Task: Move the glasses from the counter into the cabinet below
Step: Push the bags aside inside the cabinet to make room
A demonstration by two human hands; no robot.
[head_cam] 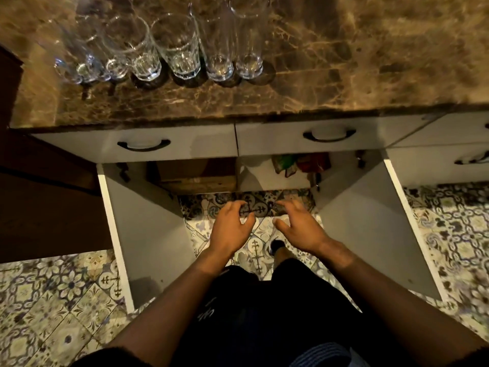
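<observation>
Both hands (231,229) (300,227) empty, glasses (177,46) on counter (344,62)

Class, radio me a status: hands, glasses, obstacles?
Both hands open, empty. Glasses on counter. Cabinet doors open; box inside.

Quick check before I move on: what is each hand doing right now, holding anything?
Left hand: open, fingers loosely curled, holding nothing.
Right hand: open, fingers loosely curled, holding nothing.

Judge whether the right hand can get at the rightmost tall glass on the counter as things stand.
Probably yes. The right hand holds nothing, and the rightmost tall glass stands with bare counter beside it, nothing blocking.
</observation>
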